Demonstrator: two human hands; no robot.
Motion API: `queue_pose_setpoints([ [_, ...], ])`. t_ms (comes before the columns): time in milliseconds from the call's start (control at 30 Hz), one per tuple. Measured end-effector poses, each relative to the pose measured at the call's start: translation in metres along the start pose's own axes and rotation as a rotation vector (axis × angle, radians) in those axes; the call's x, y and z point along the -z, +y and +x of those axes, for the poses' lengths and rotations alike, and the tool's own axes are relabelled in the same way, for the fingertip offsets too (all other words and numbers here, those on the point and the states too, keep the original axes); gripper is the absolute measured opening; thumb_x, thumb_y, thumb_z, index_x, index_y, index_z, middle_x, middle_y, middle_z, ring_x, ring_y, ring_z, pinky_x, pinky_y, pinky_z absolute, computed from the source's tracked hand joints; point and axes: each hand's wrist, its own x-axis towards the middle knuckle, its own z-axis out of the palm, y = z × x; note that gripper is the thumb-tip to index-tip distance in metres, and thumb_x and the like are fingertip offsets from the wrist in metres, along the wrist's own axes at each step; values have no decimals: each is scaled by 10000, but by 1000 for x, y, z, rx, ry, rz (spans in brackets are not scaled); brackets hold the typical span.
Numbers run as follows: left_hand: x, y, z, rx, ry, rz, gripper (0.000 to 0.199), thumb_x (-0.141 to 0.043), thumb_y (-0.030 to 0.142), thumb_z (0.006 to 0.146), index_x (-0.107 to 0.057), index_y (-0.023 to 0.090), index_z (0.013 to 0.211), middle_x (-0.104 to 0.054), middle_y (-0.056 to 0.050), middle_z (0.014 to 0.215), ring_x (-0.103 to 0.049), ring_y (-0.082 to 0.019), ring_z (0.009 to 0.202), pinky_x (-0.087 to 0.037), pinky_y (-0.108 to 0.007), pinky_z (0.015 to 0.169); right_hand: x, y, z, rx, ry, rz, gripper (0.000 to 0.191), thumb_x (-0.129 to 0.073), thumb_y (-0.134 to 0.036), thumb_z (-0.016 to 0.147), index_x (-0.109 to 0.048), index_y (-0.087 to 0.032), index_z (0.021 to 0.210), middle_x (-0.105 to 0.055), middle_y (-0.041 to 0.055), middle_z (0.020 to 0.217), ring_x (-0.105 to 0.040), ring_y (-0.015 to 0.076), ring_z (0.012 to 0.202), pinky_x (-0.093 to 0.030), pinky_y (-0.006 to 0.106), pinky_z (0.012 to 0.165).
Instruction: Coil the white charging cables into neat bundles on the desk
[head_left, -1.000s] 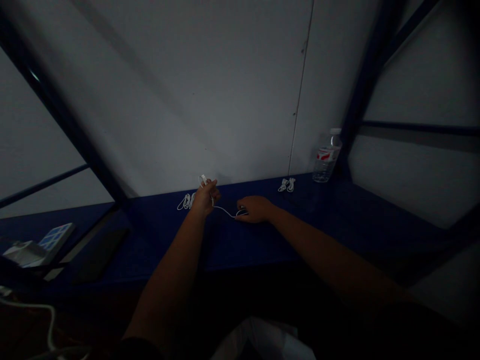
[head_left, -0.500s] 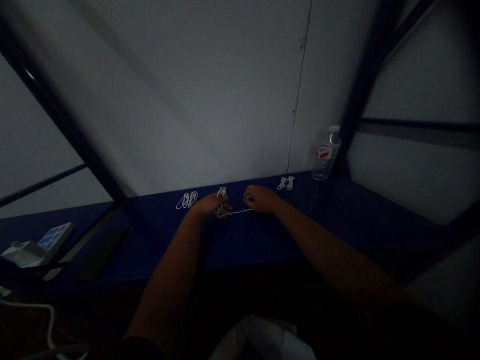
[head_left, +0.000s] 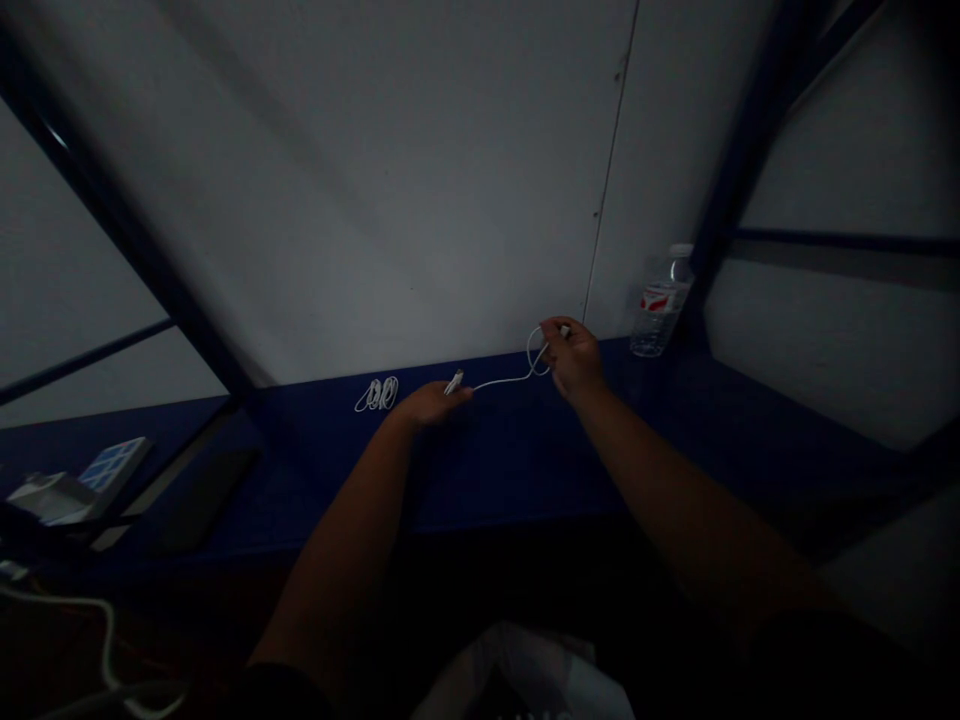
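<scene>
Hands now drawn apart along the desk's (head_left: 525, 450) back edge: left hand (head_left: 431, 404) pinches the plug (head_left: 454, 381) of a white cable (head_left: 502, 383), and right hand (head_left: 574, 357), raised, closes around its looped far end. Coiled cable (head_left: 377, 395) lies beyond.

The cable (head_left: 502, 384) is white, the shelf (head_left: 525, 460) navy blue.

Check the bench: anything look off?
The white cable between the left hand and right hand forms a loose loop at the right hand, unlike the neat coil on the blue bench. Nothing else stands out; the light is dim.
</scene>
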Motion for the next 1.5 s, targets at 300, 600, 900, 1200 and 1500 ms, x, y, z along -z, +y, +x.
queue_pose_setpoints([
  [300, -19, -8, 23, -83, 331, -711, 467, -777, 549, 699, -524, 164, 775, -526, 26, 600, -529, -87, 507, -431, -223, 510, -24, -13, -32, -29, -577, 151, 609, -476, -764, 813, -444, -210, 564, -415, -12, 532, -424, 126, 502, -373, 268, 479],
  [600, 6, 16, 9, -248, 531, -1111, 237, -714, 281, 760, -500, 179, 772, -562, 30, 634, -645, -114, 643, -494, -211, 606, -42, -35, -57, -2, -774, -314, 349, -582, -392, 942, -598, -157, 1200, -608, 92, 1188, -616, 207, 1011, -540, 394, 853],
  [900, 11, 13, 1, -256, 218, -846, 297, -789, 289, 707, -541, 182, 832, -347, 110, 505, -334, -38, 387, -253, -176, 422, -38, -15, -36, 81, -557, -427, 322, -503, -422, 959, -619, -203, 1166, -658, 85, 1039, -612, 212, 907, -499, 357, 776],
  [1200, 6, -6, 6, 2, 133, -267, 182, -651, 322, 864, -595, 162, 930, -709, -91, 971, -691, -181, 779, -514, -306, 732, -5, -11, -12, 251, 136, -66, 370, -356, -499, 983, -516, -276, 1231, -620, 58, 1034, -597, 172, 910, -500, 312, 767],
  [1500, -15, 3, -5, 169, -180, -210, 408, -610, 433, 892, -520, 165, 1187, -740, -153, 923, -666, -188, 628, -464, -274, 567, -9, -28, -13, 22, 2, 380, 396, -399, -640, 931, -538, -289, 1052, -579, 30, 1010, -563, 115, 653, -493, 252, 533],
])
